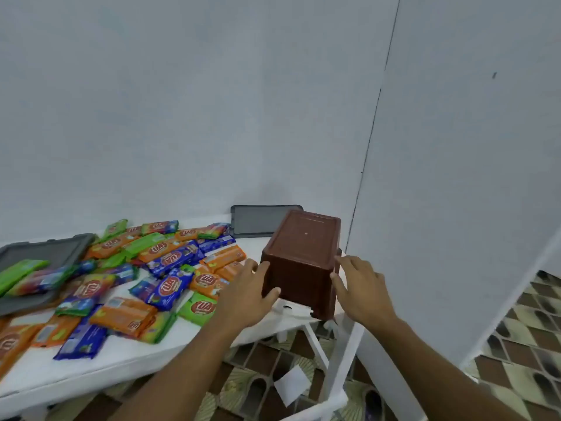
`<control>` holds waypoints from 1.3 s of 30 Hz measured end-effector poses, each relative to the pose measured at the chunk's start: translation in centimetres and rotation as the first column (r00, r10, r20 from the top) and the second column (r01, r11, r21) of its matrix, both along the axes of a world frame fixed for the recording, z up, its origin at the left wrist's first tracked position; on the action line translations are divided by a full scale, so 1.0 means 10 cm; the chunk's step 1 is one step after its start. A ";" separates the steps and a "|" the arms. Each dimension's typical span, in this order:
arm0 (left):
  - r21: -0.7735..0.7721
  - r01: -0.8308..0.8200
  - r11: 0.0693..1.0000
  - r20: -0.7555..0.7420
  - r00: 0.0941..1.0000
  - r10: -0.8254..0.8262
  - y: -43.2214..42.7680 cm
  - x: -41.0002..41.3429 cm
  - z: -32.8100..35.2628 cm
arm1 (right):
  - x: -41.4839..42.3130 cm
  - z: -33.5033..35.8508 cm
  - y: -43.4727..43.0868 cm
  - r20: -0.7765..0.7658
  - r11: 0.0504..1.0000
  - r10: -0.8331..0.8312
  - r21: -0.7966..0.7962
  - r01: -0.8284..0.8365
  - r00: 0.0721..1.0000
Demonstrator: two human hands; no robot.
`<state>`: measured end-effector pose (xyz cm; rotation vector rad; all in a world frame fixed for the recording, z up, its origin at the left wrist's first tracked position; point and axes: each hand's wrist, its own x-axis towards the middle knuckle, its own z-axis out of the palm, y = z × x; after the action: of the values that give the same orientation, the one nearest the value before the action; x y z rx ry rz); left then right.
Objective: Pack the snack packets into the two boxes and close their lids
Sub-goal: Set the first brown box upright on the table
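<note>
**Two hands at the brown box, packets not yet packed**

From my remote seat I see the brown box standing at the right end of the white desk, close to its front edge, with a flat, closed face on top. The left hand lies against the box's left side. Its fingers are nearly straight and its thumb rests on the near face, so it holds nothing. The right hand is at the box's right side with its fingers spread and loose. The blur keeps me from saying whether more than the thumb touches the box.

The snack packets, orange, blue and green, lie in a loose heap across the middle and left of the desk, just beside the left hand. One grey lid lies flat at the far left with a few packets on it. A second grey lid sits against the wall behind the box.
</note>
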<state>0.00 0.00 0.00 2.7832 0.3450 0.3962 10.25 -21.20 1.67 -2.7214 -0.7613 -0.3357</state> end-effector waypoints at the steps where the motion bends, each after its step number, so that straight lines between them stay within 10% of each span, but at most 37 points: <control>1: -0.030 -0.030 0.999 0.022 0.999 0.031 -0.01 0.10 -0.02 | 0.12 0.00 0.01 -0.005 1.000 0.000 0.024 0.000 1.000; 13: -0.261 -0.120 0.958 0.312 0.929 0.201 0.01 0.63 -0.40 | 1.49 -0.16 0.27 -0.324 0.915 0.020 0.388 0.114 0.946; 20: -0.447 -0.222 0.867 0.241 0.903 0.355 -0.45 0.58 -0.64 | 1.86 -0.09 0.45 -0.682 0.750 0.247 0.584 0.310 0.688; 31: -0.577 -0.220 0.787 0.256 0.866 0.430 -0.59 0.85 -0.46 | 2.02 0.05 -0.15 -0.530 0.675 0.467 0.730 0.102 0.708; 39: -0.917 -0.036 0.398 0.148 0.895 0.421 -0.03 0.82 0.26 | 2.27 0.41 -0.45 -0.406 0.451 0.691 0.889 0.082 0.598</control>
<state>8.18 -0.29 2.62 1.5237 0.6369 0.5626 32.90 -25.65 5.78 -1.4114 -0.6137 0.4296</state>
